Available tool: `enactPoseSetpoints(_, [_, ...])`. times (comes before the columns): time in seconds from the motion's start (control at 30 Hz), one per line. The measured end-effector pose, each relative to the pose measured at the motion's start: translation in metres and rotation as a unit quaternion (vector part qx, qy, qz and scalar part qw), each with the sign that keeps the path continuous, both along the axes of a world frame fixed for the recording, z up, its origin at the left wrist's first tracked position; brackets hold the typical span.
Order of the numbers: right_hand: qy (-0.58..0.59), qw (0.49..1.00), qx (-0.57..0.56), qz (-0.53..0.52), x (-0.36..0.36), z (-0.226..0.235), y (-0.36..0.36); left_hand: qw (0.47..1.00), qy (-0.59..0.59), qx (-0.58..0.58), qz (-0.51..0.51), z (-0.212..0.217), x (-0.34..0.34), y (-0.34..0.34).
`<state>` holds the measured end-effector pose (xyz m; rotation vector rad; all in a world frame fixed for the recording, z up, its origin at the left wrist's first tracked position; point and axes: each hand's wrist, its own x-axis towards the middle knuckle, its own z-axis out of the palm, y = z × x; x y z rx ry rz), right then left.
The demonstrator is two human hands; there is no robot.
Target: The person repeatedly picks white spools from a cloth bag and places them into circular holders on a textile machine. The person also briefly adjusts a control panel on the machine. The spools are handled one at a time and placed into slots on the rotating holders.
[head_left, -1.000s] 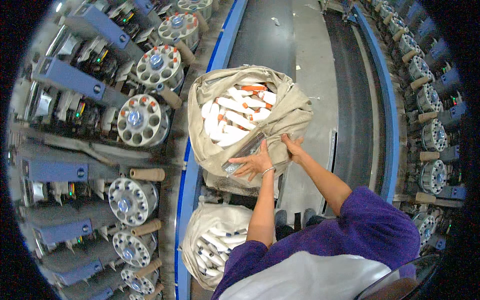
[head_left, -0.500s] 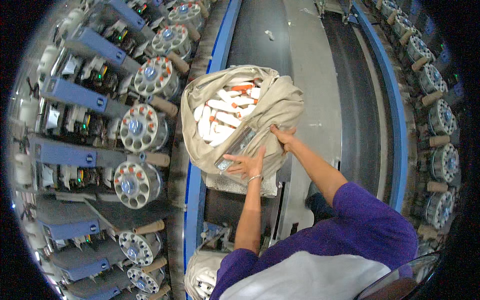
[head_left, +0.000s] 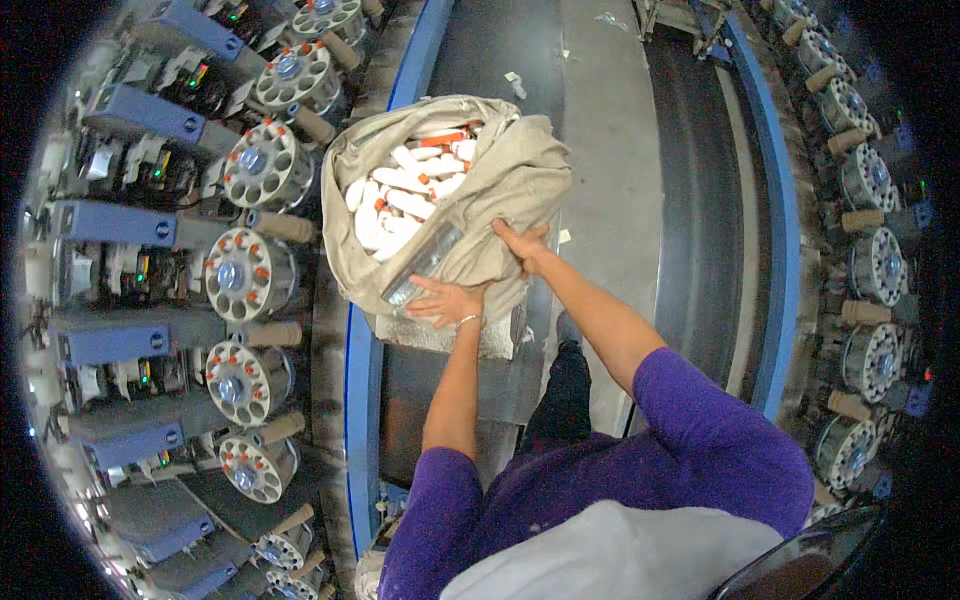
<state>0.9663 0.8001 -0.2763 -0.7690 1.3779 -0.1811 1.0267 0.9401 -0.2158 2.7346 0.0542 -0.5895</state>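
Note:
A large beige cloth sack stands in front of me, its mouth open toward the left. Inside lie many white yarn bobbins with orange-red ends. My left hand rests on the sack's near side with fingers spread, beside a clear plastic strip. Against the sack's right side presses my right hand, fingers apart and partly hidden by cloth folds. Both hands push on the fabric without closing round it. A pale, rough-surfaced base shows beneath the sack.
Winding machines with round bobbin magazines line the left side; similar magazines line the right. Blue rails edge the aisle. Scraps lie on the floor. A metal frame stands at the far end.
I have moved forward along the aisle with the sack, passing the machines. Both hands keep the same places on it. A leg now shows behind it, and the rear sack has mostly left view.

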Motion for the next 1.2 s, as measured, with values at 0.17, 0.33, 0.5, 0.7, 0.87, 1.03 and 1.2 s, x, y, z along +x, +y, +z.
enactPoseSetpoints(0.17, [-0.031, 0.997, 0.061, 0.04, 0.057, -0.018, -0.153, 0.998, -0.047, 0.032, -0.005, -0.036, 0.061, -0.15])
enactPoseSetpoints(0.33, [-0.04, 0.993, 0.064, 0.093, 0.115, -0.037, -0.324, 0.994, -0.088, 0.059, -0.003, -0.059, 0.114, -0.319])
enactPoseSetpoints(0.5, [-0.012, 0.991, 0.074, 0.108, 0.16, -0.057, -0.452, 0.995, -0.029, 0.098, 0.006, -0.072, 0.164, -0.449])
enactPoseSetpoints(0.7, [0.048, 0.986, 0.056, 0.15, 0.218, -0.05, -0.593, 0.998, 0.002, 0.052, 0.038, -0.068, 0.225, -0.586])
enactPoseSetpoints(0.87, [-0.014, 0.966, 0.033, 0.257, 0.227, -0.063, -0.744, 0.996, 0.039, 0.063, 0.047, -0.094, 0.281, -0.732])
enactPoseSetpoints(1.03, [0.122, 0.877, -0.134, 0.445, 0.182, -0.172, -0.887, 0.995, -0.035, 0.087, 0.034, -0.132, 0.324, -0.839])
enactPoseSetpoints(1.2, [0.104, 0.668, -0.407, 0.614, 0.005, -0.226, -1.038, 0.993, -0.051, 0.1, 0.039, -0.14, 0.365, -0.961])
